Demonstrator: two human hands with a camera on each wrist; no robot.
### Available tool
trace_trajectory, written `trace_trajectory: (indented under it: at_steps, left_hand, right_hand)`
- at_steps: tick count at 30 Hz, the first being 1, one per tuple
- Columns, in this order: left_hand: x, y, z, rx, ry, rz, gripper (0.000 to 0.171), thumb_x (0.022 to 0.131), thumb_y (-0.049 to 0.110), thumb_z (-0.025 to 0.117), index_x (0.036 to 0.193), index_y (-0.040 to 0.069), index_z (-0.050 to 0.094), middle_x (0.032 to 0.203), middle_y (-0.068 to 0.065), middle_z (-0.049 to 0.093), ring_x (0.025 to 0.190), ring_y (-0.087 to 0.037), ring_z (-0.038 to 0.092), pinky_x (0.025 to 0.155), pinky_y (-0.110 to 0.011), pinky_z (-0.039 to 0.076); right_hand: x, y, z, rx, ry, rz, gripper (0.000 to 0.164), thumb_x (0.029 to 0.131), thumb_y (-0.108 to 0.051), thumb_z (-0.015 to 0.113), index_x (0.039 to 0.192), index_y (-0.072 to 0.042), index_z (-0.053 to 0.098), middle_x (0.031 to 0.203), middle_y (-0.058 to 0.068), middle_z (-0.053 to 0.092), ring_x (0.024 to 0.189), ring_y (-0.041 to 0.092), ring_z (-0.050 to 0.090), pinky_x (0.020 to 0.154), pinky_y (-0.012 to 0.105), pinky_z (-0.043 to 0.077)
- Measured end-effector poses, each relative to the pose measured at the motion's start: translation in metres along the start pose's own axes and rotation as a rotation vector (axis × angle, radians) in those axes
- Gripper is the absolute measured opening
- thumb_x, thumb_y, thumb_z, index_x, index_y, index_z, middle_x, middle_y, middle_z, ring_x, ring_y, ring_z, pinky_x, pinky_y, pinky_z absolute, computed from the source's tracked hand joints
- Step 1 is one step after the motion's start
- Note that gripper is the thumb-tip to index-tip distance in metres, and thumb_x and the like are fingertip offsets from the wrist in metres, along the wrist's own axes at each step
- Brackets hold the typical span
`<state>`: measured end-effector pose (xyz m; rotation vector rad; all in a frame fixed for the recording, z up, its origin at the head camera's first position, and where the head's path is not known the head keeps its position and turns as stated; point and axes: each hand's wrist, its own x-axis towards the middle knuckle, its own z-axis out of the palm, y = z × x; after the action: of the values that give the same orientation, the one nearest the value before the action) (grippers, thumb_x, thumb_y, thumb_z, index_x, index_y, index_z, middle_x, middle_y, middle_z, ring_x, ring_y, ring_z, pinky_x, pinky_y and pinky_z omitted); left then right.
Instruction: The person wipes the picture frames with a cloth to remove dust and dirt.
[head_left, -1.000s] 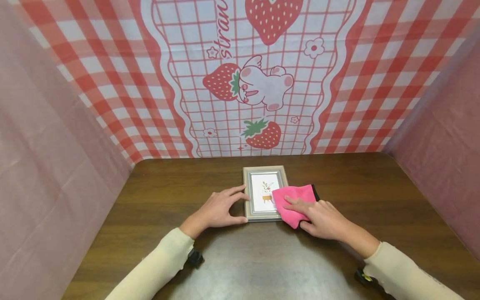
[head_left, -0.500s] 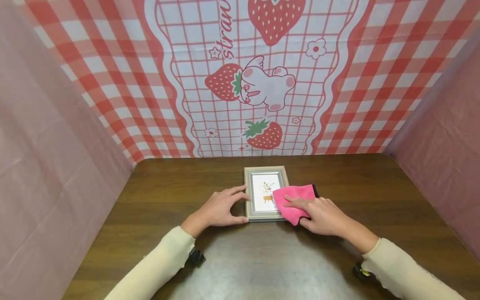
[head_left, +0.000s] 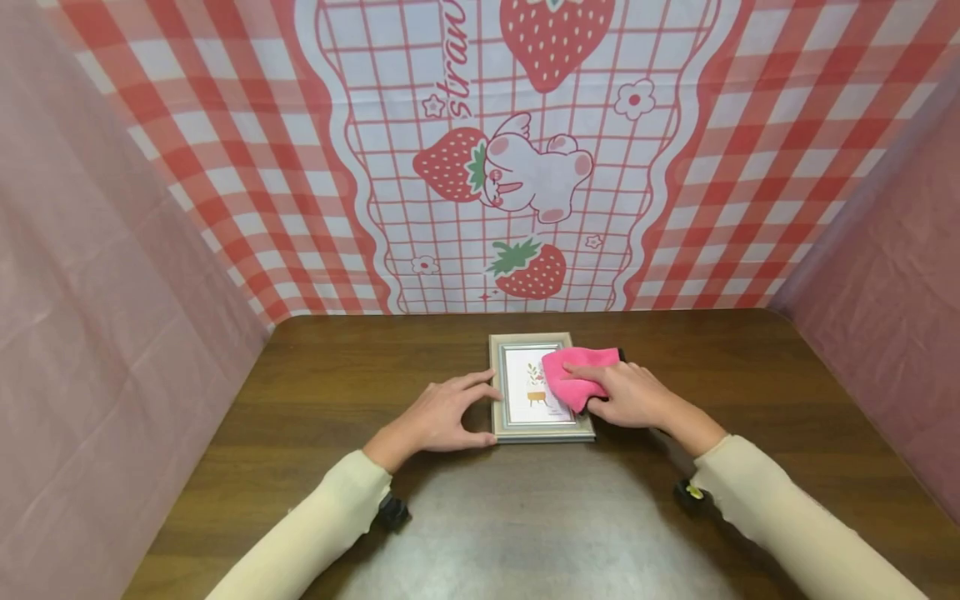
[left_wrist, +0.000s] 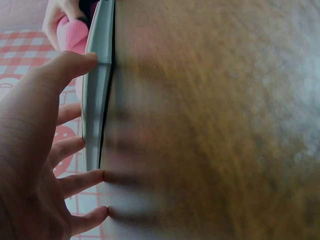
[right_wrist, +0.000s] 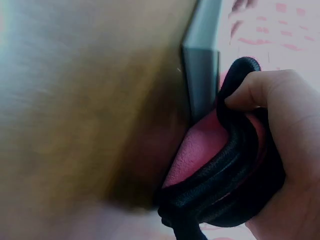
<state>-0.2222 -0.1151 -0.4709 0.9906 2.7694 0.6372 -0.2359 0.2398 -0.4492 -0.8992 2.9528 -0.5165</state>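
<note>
A picture frame [head_left: 497,392] with a pale and silvery border lies flat on the wooden table, showing a small plant drawing [head_left: 536,396]. My left hand [head_left: 442,414] rests at its left side with fingers spread. In the left wrist view the thumb touches the grey frame edge [left_wrist: 97,100] near a corner, and two fingertips reach down to the tabletop. My right hand [head_left: 637,395] holds a folded pink cloth [head_left: 573,367] with black trim [right_wrist: 205,180] against the right part of the picture, index finger extended over it, thumb pinching the trim. The cloth covers part of the glass and right border.
The brown table [head_left: 495,517] spreads around the frame. Behind it hangs a red checked strawberry cloth [head_left: 525,167], with pink drapes [head_left: 112,333] at both sides. A black wrist camera [head_left: 392,512] is strapped under each sleeve.
My right hand has moved the pink cloth up and slightly left over the picture, uncovering the frame's lower right corner. My left hand stays at the left edge.
</note>
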Motion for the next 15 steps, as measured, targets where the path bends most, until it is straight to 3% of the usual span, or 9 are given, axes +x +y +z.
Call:
trace_trajectory:
  at_steps: [4,12,15]
  left_hand:
    - [0.000,0.000,-0.001,0.003,-0.003,-0.005,0.063,0.096,0.054,0.083,0.152,0.031,0.067,0.184,-0.001,0.043,0.162,-0.041,0.052,0.120,-0.081,0.044]
    - [0.000,0.001,-0.001,0.015,-0.008,-0.002,0.063,0.096,0.054,0.082,0.152,0.030,0.067,0.183,-0.001,0.043,0.162,-0.040,0.053,0.119,-0.078,0.046]
    - [0.000,0.002,-0.002,0.015,-0.012,-0.004,0.063,0.096,0.054,0.082,0.152,0.031,0.067,0.184,-0.001,0.043,0.162,-0.040,0.052,0.120,-0.078,0.046]
  right_hand:
    - [0.016,0.006,-0.003,0.004,-0.012,0.020,0.063,0.092,-0.013,0.072,0.155,-0.013,0.069,0.148,0.022,0.075,0.080,0.021,0.055,0.065,0.035,0.039]
    - [0.038,0.019,-0.004,0.024,-0.027,0.075,0.065,0.096,-0.016,0.070,0.160,-0.011,0.064,0.144,0.025,0.076,0.076,0.024,0.054,0.072,0.039,0.044]
    - [0.043,0.022,-0.006,0.031,-0.018,0.089,0.066,0.096,-0.016,0.070,0.161,-0.011,0.063,0.146,0.025,0.076,0.083,0.026,0.057,0.077,0.042,0.047]
